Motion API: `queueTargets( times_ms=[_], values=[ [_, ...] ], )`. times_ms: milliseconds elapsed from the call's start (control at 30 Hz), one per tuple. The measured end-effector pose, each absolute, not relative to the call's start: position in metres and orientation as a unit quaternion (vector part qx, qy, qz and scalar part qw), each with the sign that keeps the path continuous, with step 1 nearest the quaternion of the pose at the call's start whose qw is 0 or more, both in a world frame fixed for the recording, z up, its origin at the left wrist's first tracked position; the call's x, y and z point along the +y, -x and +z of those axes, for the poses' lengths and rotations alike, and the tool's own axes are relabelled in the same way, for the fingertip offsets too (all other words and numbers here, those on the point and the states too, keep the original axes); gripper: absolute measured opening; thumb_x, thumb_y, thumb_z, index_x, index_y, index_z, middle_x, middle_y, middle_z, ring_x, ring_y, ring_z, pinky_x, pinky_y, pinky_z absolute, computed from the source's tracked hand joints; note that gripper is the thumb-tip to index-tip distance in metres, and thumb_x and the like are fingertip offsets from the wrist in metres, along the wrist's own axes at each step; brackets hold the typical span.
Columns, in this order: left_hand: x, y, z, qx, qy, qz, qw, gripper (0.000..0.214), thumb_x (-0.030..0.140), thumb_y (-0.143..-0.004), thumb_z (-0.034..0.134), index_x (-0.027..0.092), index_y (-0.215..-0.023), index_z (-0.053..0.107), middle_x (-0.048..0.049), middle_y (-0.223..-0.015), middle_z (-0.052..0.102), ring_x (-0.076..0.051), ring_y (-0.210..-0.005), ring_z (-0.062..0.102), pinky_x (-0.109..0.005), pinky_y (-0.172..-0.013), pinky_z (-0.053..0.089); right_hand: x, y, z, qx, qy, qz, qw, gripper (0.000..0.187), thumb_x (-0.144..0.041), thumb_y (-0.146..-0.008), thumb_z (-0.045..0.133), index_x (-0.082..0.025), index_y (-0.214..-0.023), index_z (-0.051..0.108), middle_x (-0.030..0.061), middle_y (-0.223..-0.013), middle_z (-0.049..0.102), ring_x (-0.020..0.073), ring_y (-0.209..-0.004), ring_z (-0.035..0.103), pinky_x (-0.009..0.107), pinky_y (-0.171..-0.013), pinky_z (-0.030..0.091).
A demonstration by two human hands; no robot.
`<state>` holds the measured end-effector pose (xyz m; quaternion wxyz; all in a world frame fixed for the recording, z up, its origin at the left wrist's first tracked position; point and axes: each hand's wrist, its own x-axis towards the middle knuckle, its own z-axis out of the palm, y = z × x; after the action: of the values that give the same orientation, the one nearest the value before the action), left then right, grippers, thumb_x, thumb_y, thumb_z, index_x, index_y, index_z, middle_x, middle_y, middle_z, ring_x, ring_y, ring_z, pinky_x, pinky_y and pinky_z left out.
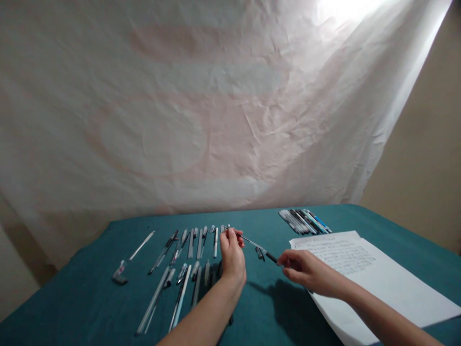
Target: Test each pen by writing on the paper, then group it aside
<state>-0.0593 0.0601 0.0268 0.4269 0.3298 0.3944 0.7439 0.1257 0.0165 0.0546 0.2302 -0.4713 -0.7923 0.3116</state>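
Note:
My left hand (233, 254) is raised over the middle of the table, its fingers pinched on one end of a thin pen refill (254, 244). The refill slants down to the right and meets a dark pen barrel (271, 257). That barrel's far end is in the closed fingers of my right hand (306, 270), near the paper's left edge. Whether the refill sits inside the barrel, I cannot tell. Below the refill lies a small dark pen cap (260, 253). Left of my left hand, pen parts (200, 242) lie in two rows, some hidden behind my forearm.
Several pens (305, 222) lie side by side at the back right. Paper sheets (399, 283), the top one with writing, cover the table's right side. At far left are a white stick (142, 245) and a crumpled clear piece (119, 274). Behind the green tablecloth (90, 288) hangs a pale sheet (230, 120).

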Motion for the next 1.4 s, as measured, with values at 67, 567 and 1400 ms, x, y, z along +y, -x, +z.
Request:
queueTargets(
  times_ms=[67, 567, 1400],
  values=[
    [0.059, 0.059, 0.027, 0.391, -0.329, 0.744, 0.430, 0.028, 0.045, -0.081, 0.048, 0.017, -0.079, 0.049, 0.0014, -0.072, 0.052, -0.006, -0.057, 0.045, -0.019, -0.054, 0.038, 0.017, -0.126, 0.054, -0.793, 0.471, 0.311, 0.230, 0.017, -0.018, -0.073, 0.048, -0.017, -0.084, 0.062, -0.0028, -0.062, 0.051, 0.0090, -0.053, 0.042, 0.020, -0.049, 0.030],
    [0.063, 0.060, 0.025, 0.391, -0.325, 0.730, 0.457, 0.023, 0.039, -0.082, 0.048, 0.017, -0.082, 0.049, 0.0009, -0.074, 0.052, -0.007, -0.059, 0.045, -0.019, -0.057, 0.038, 0.019, -0.131, 0.056, -0.787, 0.463, 0.338, 0.230, 0.017, -0.020, -0.076, 0.050, -0.018, -0.086, 0.063, -0.0033, -0.059, 0.047, 0.0088, -0.052, 0.040, 0.020, -0.047, 0.028],
    [0.042, 0.054, 0.005, 0.471, -0.749, 0.414, 0.212, 0.030, 0.006, -0.078, 0.037, 0.020, -0.095, 0.057, -0.0052, -0.101, 0.054, -0.016, -0.097, 0.050, -0.029, -0.086, 0.039, 0.035, -0.112, -0.007, -0.644, 0.462, 0.383, 0.474, 0.028, -0.039, -0.077, 0.052, -0.017, -0.094, 0.057, 0.0011, -0.073, 0.057, 0.0119, -0.057, 0.050, 0.022, -0.051, 0.039]
  ],
)
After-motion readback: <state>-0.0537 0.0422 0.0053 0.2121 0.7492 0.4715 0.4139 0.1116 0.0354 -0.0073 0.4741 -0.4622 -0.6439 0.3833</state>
